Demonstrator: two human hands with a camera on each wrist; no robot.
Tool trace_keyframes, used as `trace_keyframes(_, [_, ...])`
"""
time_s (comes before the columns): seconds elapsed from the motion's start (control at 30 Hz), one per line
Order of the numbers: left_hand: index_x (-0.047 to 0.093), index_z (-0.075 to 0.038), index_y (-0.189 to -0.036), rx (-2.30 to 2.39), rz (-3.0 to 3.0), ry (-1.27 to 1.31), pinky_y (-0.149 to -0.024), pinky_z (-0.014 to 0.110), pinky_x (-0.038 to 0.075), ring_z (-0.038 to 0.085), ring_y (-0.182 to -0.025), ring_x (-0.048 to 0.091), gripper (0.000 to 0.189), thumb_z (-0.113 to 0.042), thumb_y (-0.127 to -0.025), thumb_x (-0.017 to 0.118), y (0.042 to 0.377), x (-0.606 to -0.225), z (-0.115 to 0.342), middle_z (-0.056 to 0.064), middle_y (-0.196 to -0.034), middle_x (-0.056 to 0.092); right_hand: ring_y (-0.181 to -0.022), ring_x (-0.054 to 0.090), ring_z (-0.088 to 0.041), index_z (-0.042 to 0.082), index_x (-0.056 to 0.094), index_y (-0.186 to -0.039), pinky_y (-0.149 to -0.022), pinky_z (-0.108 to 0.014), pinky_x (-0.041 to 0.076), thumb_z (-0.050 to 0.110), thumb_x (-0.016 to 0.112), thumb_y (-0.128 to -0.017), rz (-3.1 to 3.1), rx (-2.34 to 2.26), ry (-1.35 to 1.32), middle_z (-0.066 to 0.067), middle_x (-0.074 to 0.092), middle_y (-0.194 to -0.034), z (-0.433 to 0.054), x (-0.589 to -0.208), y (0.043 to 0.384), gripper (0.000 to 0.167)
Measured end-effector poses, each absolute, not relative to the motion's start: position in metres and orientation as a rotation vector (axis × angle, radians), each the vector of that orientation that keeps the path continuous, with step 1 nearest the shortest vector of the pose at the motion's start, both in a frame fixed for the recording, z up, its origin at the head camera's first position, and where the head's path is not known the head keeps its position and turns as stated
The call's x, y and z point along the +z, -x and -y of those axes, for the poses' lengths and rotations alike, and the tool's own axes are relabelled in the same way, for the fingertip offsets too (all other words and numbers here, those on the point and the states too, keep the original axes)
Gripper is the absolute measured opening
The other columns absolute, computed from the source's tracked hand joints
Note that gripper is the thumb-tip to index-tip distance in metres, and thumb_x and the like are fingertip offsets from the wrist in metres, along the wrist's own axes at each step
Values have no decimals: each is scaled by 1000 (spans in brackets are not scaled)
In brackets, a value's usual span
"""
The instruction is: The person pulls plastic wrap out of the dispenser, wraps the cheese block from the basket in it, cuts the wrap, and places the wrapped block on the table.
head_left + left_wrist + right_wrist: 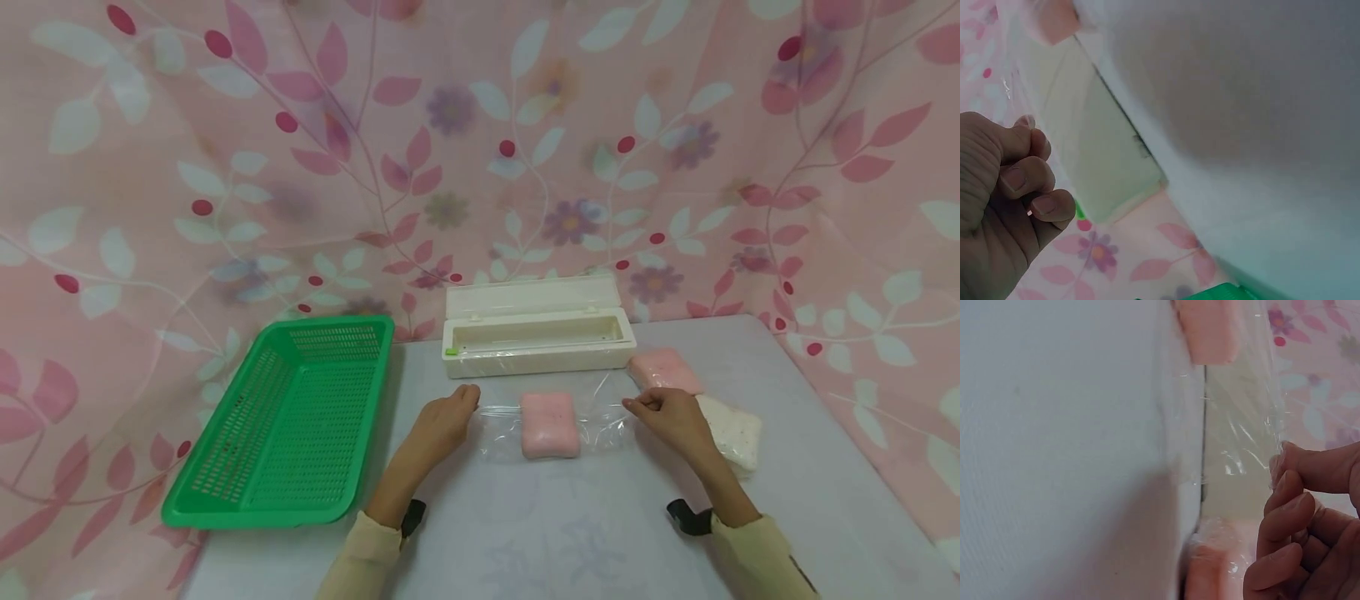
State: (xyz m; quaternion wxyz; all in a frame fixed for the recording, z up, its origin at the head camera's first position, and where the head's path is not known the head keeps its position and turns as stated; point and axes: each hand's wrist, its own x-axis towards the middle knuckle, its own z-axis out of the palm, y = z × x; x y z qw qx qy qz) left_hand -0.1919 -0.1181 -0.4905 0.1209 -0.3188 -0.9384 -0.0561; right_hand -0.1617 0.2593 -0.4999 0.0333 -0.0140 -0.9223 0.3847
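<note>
A pink rounded block [550, 425] sits on a sheet of clear plastic wrap [498, 435] in the head view. My left hand [446, 419] pinches the sheet's left side between thumb and curled forefinger. On the opposite side, my right hand [673, 421] pinches the wrap at its far right corner. The right wrist view shows the wrap [1235, 440] stretched from my fingertips toward the block [1211, 331]. A wrapped pink block [663, 372] and a wrapped white block [731, 433] lie beyond and beside my right hand.
A white plastic-wrap dispenser [540, 362] with its lid raised and a green slider stands behind the block, close to the flowered curtain [480, 167]. To the left is a green slotted basket [277, 512] on the pale tablecloth [555, 533].
</note>
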Motion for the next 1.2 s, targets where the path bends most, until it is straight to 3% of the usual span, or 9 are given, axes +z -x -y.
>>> trace_keyframes(0.13, [47,-5,-95,-99,2743,933,-43,25,31,14,-49,36,17,0,-93,62,200,-501,116,2,-72,42,-66,53,-16,6,74,-88,-58,-32,40,35,72,-89,2881,1096,42,2,65,-73,-258,-508,170,29])
trace_keyframes(0.4, [52,-6,-100,-6,2839,965,-49,28,40,15,-54,44,13,0,-92,60,214,-515,112,2,-75,54,-63,54,-15,6,76,-84,-59,-33,41,27,73,-87,2880,992,-31,2,67,-72,-252,-518,179,22])
trace_keyframes(0.67, [55,-8,-89,-6,2901,1023,-53,31,44,17,-58,51,13,-2,-89,65,220,-517,105,4,-72,60,-67,57,-14,8,77,-81,-61,-34,46,24,77,-84,2940,979,-125,2,69,-75,-249,-524,182,17])
trace_keyframes(0.93, [57,-11,-81,73,2860,1025,-50,29,41,17,-55,49,13,-5,-88,67,218,-511,102,2,-70,58,-63,52,-14,12,71,-77,-59,-33,42,27,75,-86,2983,930,-216,5,61,-69,-250,-519,182,19])
trace_keyframes(1.07, [63,-10,-80,73,2847,929,-48,30,42,19,-54,51,11,-1,-86,67,210,-499,105,3,-71,57,-67,54,-14,14,72,-83,-60,-34,43,32,72,-89,3001,899,-215,5,63,-74,-254,-509,178,19])
trace_keyframes(1.2, [66,-9,-87,72,2806,832,-46,30,43,19,-55,55,10,0,-84,68,197,-484,106,5,-75,57,-60,52,-14,10,72,-99,-52,-33,40,35,72,-89,2965,850,-145,4,60,-71,-251,-494,168,27])
